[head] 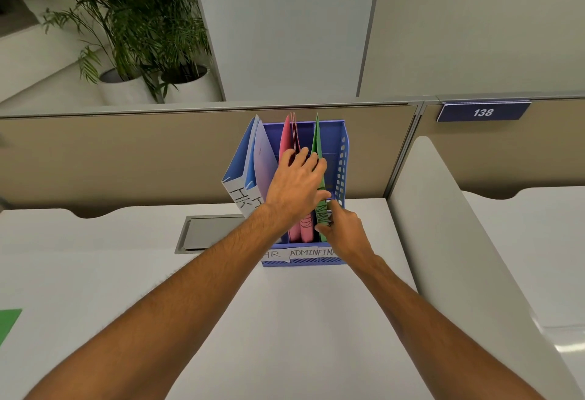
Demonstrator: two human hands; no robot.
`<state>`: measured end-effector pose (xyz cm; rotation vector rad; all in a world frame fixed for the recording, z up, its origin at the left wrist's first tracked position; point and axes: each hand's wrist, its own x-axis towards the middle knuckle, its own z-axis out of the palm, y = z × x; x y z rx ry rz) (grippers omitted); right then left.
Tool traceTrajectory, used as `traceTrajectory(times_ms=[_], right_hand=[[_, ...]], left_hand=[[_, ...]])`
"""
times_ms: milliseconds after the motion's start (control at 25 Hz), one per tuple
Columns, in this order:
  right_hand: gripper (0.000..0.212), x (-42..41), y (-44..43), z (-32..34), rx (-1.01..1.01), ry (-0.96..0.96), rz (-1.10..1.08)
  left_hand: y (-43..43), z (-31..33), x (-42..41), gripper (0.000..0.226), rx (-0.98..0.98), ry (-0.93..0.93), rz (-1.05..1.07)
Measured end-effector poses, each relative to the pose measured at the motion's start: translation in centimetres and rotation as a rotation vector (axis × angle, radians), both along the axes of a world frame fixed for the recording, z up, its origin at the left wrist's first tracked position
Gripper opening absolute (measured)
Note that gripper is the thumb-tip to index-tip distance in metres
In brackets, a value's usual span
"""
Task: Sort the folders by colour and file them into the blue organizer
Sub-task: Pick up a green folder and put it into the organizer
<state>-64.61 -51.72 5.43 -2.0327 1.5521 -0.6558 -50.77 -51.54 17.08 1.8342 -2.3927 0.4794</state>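
- Head view: the blue organizer stands on the desk; blue folders lean at its left, pink folders stand in the middle, and a green folder stands at the right.
- The left hand, fingers spread and nearly straight, presses against the pink folders and the green folder; the right hand pinches the green folder's front edge low down.
- Handling, as judged: thin card; light, floppy, smooth; best gripped at the stiffer folded spine.
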Motion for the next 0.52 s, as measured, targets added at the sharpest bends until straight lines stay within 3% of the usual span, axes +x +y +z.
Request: traceTrajectory(times_ms=[120, 280, 520], right_hand=[[0.055, -1.0, 0.6, 0.5, 0.044, 0.045, 0.022], [0.042, -2.4, 2.0, 2.0, 0.063, 0.072, 0.06], [0.023, -2.9, 5.6, 5.5, -0.016, 0.046, 0.091]], left_hand=[[0.5, 0.2, -0.2, 0.081, 0.057, 0.01, 0.014], [2.7, 0.8, -0.2, 0.085, 0.102, 0.112, 0.009], [10.5, 1.7, 2.9, 0.054, -0.056, 0.35, -0.017]])
